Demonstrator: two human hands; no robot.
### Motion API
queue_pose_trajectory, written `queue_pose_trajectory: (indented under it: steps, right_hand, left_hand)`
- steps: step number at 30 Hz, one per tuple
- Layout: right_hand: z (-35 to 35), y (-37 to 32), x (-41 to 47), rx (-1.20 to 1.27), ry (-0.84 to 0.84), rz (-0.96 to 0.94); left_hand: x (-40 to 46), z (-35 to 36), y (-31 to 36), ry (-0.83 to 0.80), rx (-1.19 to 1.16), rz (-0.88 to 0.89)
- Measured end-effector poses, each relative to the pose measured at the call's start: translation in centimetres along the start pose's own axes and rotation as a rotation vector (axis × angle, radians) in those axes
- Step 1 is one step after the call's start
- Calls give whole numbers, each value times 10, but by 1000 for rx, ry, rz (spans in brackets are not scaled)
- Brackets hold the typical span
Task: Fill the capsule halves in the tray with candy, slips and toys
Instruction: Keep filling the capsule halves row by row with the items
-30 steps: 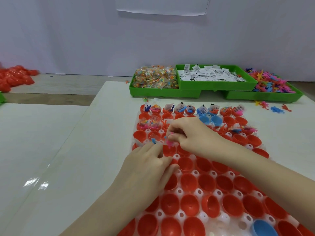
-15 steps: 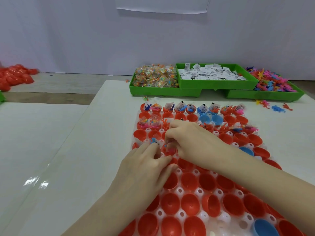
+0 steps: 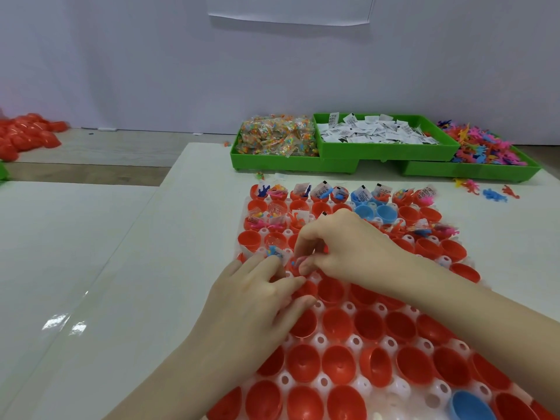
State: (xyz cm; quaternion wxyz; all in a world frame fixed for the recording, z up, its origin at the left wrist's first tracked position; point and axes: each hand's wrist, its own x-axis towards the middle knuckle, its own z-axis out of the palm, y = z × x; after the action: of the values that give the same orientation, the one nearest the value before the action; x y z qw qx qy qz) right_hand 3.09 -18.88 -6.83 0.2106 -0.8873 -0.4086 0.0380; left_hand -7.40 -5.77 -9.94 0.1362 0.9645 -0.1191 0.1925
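Note:
A clear tray (image 3: 355, 341) on the white table holds many red capsule halves (image 3: 338, 321) and a few blue halves (image 3: 385, 214). Halves in the far rows (image 3: 321, 193) hold candy, slips and toys; the near ones are bare. My right hand (image 3: 348, 247) hovers over the left middle of the tray and pinches a small pink toy (image 3: 298, 263) at a red half. My left hand (image 3: 254, 301) rests on the tray just below it, fingers straight. Its fingertips touch a half with a blue toy and slip (image 3: 275, 253).
Three green bins stand at the back: candy packets (image 3: 272, 140), white slips (image 3: 378, 133), colourful toys (image 3: 485, 147). Loose toys (image 3: 494, 195) lie on the table at the right. A heap of red halves (image 3: 24, 134) sits far left.
Both hands have shifted slightly toward me along the tray's left side. The right hand has lowered the pink toy into a nearer half; the left hand followed beside it.

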Motion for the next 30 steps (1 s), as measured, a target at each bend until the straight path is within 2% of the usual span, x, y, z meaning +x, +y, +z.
queue_pose_trajectory:
  steps: [4, 8, 10, 15, 19, 23, 26, 30]
  right_hand:
    - [-4, 1, 1, 29, -64, 38]
    - [-11, 1, 1, 64, -87, 58]
    - [-14, 2, -1, 61, -94, 63]
    - [-24, 8, -13, 8, -117, 58]
    - [-58, 32, -29, -30, -10, 145]
    - [-101, 94, -39, -39, 232, 319]
    - [-124, 157, -39, -68, 413, 477]
    - [-141, 225, -32, -56, 554, 697]
  left_hand:
    - [-2, -5, -6, 148, -157, -98]
    - [3, -10, -21, 313, -324, -320]
    - [5, -11, -29, 290, -324, -351]
    - [12, -11, -31, 160, -243, -228]
    - [27, -15, -37, 264, -304, -238]
    - [72, -14, -57, 355, -444, -401]
    - [121, -6, -81, 267, -437, -487]
    - [179, 9, -112, 75, -259, -439]
